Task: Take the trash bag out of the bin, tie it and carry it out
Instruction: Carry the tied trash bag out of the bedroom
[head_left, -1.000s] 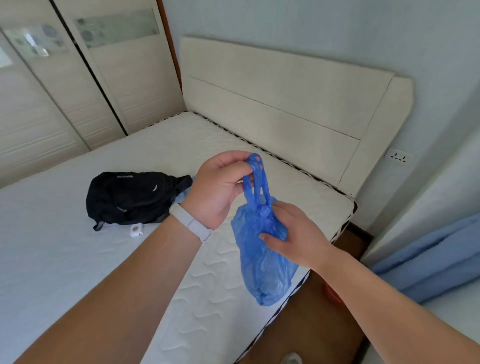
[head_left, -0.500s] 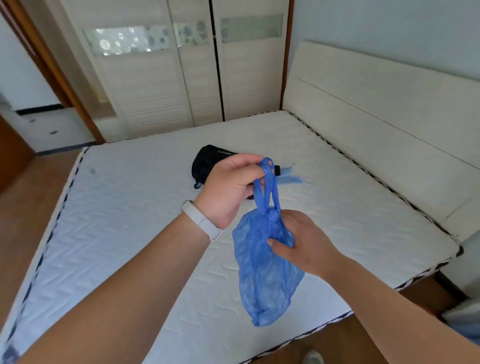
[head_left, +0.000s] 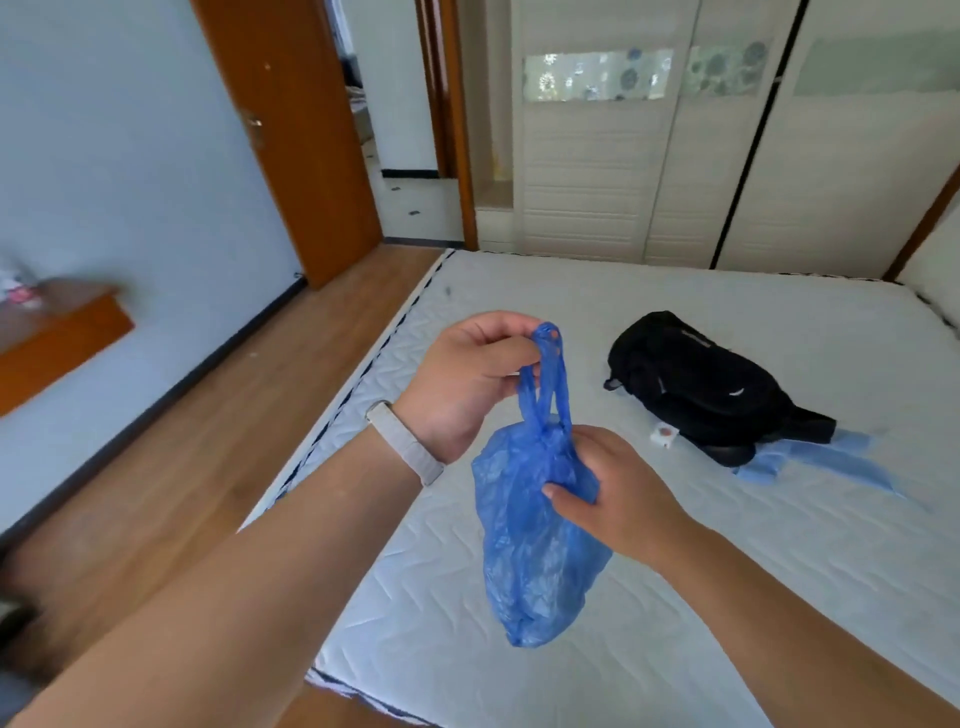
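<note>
— Where's the trash bag?

— The blue trash bag (head_left: 535, 545) hangs in the air over the near part of the mattress (head_left: 675, 597), knotted at the neck. The left hand (head_left: 467, 379) is closed on the two handle loops at the top, fingers pinched around them. The right hand (head_left: 618, 493) grips the bag's upper body just under the knot, thumb pressed into the plastic.

— And the surface beneath?

— A bare white quilted mattress with a dark-and-light striped edge. On it, well apart from the bag, lies a black backpack (head_left: 701, 384), with a small white object (head_left: 664, 435) just beside it and pale blue material (head_left: 810, 457) next to its far end.

— The room?

— Wood floor (head_left: 182, 441) to the left, pale walls, an orange-brown door (head_left: 291, 130) standing open, and white wardrobe doors (head_left: 675, 156) with a patterned glass band behind the bed.

— Any writing?

— White marks on the backpack, too small to read.
</note>
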